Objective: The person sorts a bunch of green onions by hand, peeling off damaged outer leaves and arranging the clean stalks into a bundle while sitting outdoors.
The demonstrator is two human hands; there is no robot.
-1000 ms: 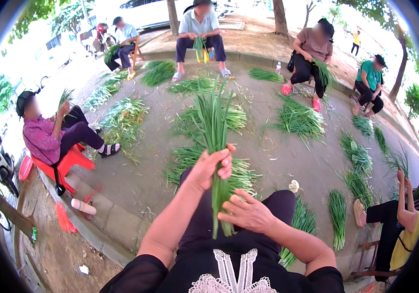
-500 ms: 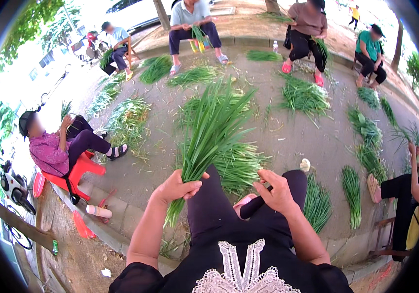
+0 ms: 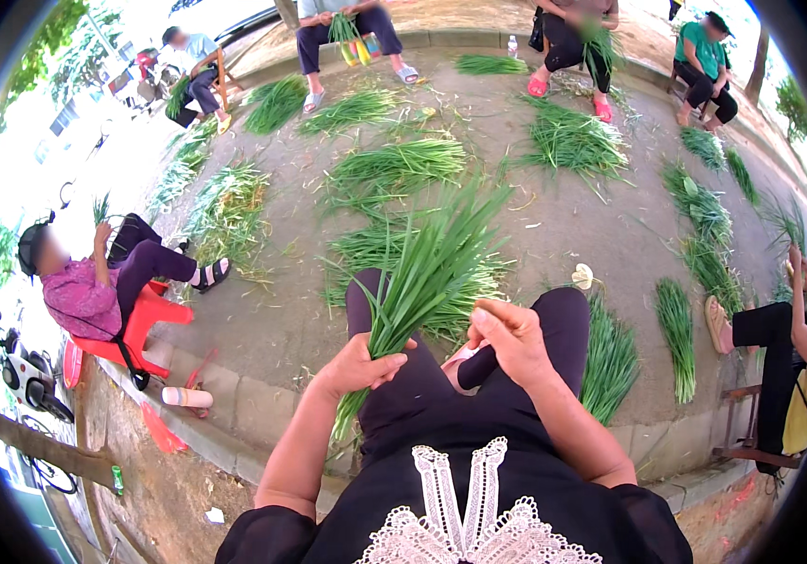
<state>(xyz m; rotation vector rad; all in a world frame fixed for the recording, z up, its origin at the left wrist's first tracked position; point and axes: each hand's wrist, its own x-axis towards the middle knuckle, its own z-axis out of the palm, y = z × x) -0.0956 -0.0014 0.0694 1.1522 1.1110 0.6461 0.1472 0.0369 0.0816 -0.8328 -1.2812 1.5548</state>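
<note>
My left hand (image 3: 363, 368) is closed around a thick bunch of garlic chives (image 3: 446, 258). The long green leaves fan out up and to the right over my knees, while the stem ends poke out below my fist. Just right of the bunch, apart from it, my right hand (image 3: 512, 344) has its fingers curled with thumb and forefinger together. Whatever may be in that pinch is hidden or too small to name. Beyond my knees lies a pile of chives (image 3: 399, 167), and another pile (image 3: 608, 367) rests beside my right leg.
Several people sit around on low seats, handling chives. One sits on a red plastic stool (image 3: 145, 324) at left. More chive heaps (image 3: 577, 141) and a bundle (image 3: 675, 343) lie on the pavement. A pinkish bottle (image 3: 187, 398) lies by the curb; a white-topped object (image 3: 583, 276) sits near my right knee.
The view has tilted down. My left hand has tipped the chive bunch further right. My right hand has come nearer the bunch, and its fingers have drawn together.
</note>
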